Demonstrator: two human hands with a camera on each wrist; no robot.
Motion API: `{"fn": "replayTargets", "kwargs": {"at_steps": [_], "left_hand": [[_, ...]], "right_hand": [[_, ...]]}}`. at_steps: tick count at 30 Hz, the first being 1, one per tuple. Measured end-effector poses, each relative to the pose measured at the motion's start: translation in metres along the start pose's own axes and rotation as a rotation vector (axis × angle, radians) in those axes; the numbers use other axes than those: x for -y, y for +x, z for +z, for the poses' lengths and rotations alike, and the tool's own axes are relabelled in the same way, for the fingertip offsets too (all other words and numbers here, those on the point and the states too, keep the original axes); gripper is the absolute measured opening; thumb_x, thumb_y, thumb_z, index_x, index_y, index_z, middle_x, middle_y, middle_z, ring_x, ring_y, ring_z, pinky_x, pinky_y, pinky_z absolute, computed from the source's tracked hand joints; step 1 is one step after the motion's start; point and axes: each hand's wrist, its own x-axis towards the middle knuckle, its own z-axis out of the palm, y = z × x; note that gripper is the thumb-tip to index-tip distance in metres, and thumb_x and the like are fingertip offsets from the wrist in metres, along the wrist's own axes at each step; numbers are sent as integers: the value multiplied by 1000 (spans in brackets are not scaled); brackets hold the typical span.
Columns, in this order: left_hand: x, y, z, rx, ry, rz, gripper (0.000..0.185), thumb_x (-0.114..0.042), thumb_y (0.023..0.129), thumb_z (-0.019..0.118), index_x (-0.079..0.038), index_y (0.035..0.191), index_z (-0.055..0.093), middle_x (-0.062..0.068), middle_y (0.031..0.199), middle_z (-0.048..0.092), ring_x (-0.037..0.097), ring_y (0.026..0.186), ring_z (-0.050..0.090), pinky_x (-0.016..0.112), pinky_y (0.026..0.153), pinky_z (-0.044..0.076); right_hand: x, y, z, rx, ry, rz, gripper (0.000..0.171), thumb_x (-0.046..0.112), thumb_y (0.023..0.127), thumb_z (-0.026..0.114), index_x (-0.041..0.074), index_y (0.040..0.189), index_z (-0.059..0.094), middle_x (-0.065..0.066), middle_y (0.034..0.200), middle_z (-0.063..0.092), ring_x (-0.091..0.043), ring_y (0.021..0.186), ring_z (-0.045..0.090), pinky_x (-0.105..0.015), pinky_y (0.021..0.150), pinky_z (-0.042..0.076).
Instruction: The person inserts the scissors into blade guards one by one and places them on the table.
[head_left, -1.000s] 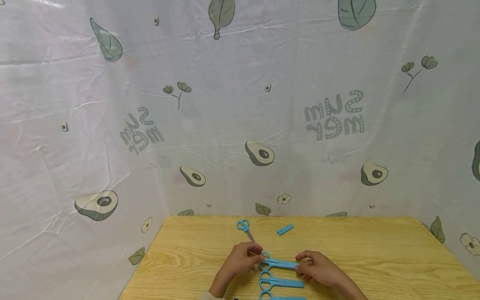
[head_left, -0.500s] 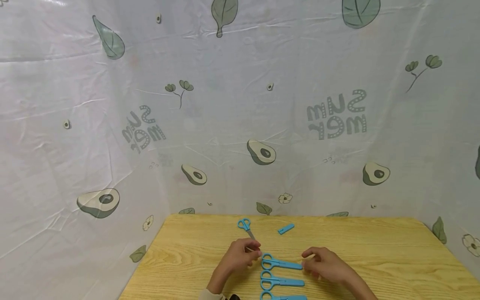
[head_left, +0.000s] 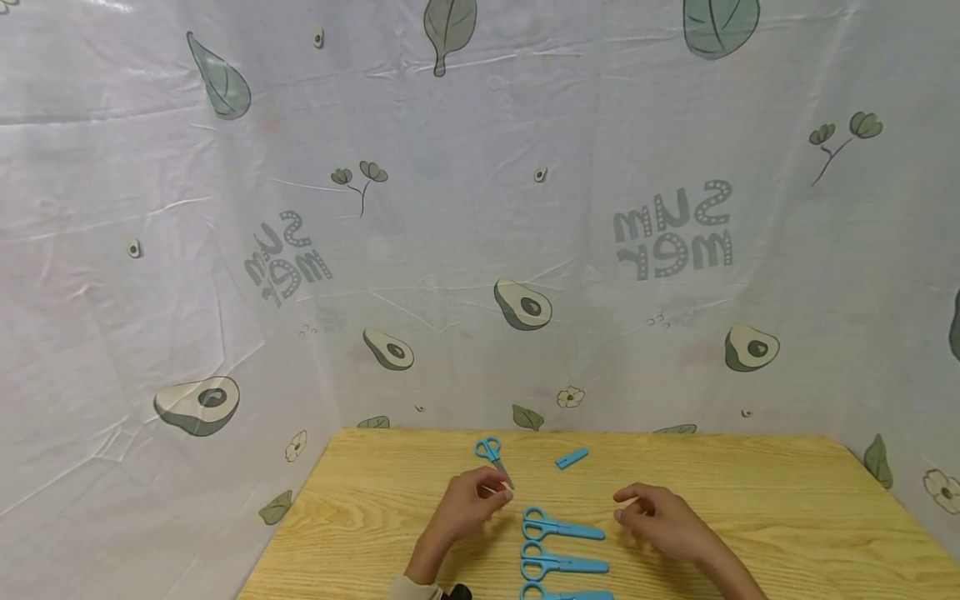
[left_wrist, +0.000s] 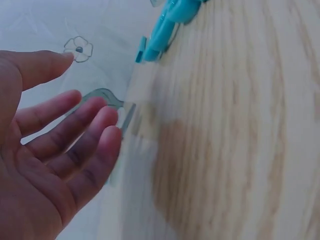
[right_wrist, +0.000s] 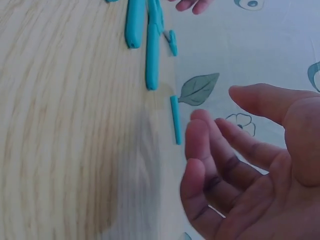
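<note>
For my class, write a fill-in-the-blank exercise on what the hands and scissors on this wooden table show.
1. Both the left hand and the right hand hold ____.
2. The capped scissors lie in a row ____ the two hands.
3. The plastic handles of the uncapped scissors are ____ in colour.
4. The loose cap lies on the ____.

Missing words: nothing; between; blue; table

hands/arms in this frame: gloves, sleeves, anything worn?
Both hands bare: no gloves, rings or watch visible on the left hand or the right hand. A light-coloured cuff shows at the left forearm near the frame's bottom edge, with a small dark object beside it, too cropped to identify. The right forearm shows no sleeve.
</note>
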Motion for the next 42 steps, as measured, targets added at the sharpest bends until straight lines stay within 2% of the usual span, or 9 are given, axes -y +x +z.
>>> {"fn": "replayTargets", "kwargs": {"at_steps": [6,12,20,28,35,42], "left_hand": [[6,2,1,-36,58,24,31,-25,102,76,-3,123,75,7,106,79,17,90,75,29,78,62],[8,2,1,-59,83,34,34,-26,101,77,-1,124,74,8,105,79,18,90,76,29,78,62],[9,2,-2,-83,104,34,40,-31,102,76,0,127,73,14,113,78,29,100,76,39,85,65],[10,0,-4,-121,139,72,46,-34,101,77,3,128,71,24,126,73,44,115,70,54,92,63],[10,0,-6,-136,156,85,49,-35,100,78,4,130,70,24,127,73,46,118,68,59,95,61],[11,-1,-11,-126,165,65,53,-36,101,76,4,134,68,24,131,71,46,122,66,63,99,58]], "right_hand": [[24,-7,7,-127,-83,13,43,24,107,68,-7,136,64,-11,107,78,-19,84,73,-30,68,59],[25,-7,9,-185,-151,18,39,24,105,70,-3,133,68,-6,106,78,-18,88,73,-29,72,61],[22,-8,7,-212,-206,16,35,23,106,69,-1,130,70,-2,106,77,-15,90,70,-25,74,59],[23,-9,7,-223,-224,17,34,21,107,68,-2,131,69,-6,115,76,-22,101,70,-26,78,59],[23,-11,4,-220,-214,-8,35,21,108,66,-4,132,68,-13,121,76,-26,104,70,-25,78,60],[25,-12,3,-231,-219,-23,34,20,108,65,-4,132,68,-14,124,75,-28,106,71,-25,80,60]]}}
